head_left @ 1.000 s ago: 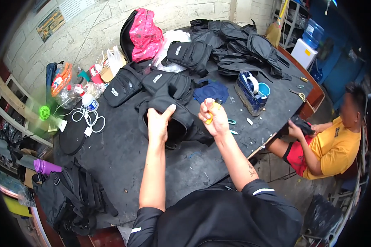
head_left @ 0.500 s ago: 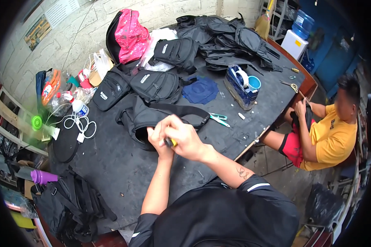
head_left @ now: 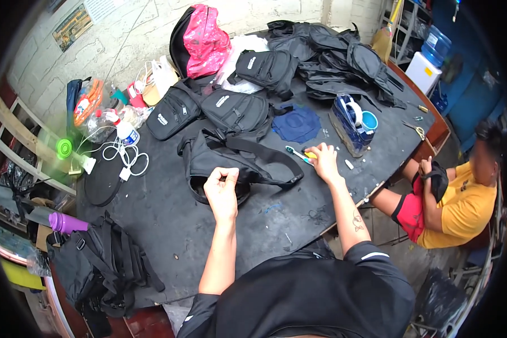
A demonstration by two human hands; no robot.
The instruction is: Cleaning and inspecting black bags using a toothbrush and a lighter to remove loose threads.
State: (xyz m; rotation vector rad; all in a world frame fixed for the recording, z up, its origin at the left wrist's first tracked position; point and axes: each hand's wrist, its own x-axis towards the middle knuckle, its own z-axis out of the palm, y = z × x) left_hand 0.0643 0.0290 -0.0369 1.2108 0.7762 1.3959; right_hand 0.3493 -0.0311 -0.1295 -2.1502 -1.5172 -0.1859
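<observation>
A black bag (head_left: 208, 160) lies in front of me with its opening toward me and a wide strap (head_left: 276, 163) reaching to the right. My left hand (head_left: 222, 190) is closed in a pinch at the rim of that opening. Farther right, my right hand (head_left: 324, 161) is low over the table, fingers curled on a small yellow tool (head_left: 310, 155) whose kind I cannot make out. Beside these fingers lies a toothbrush (head_left: 296, 154) with pale bristles. A dark blue cloth (head_left: 296, 123) is spread just beyond.
Several black bags (head_left: 236, 110) and a pink bag (head_left: 208, 42) crowd the far side. A blue carrier (head_left: 352, 127) with a tape roll (head_left: 369, 120) stands right. Cables, a spray bottle (head_left: 127, 132) and a green fan (head_left: 65, 149) are left. A co-worker (head_left: 456, 197) sits at right.
My right hand has moved away from the left hand, rightward to the toothbrush, with the yellow tool. My left hand has come out of the bag's opening to its rim. The view has shifted.
</observation>
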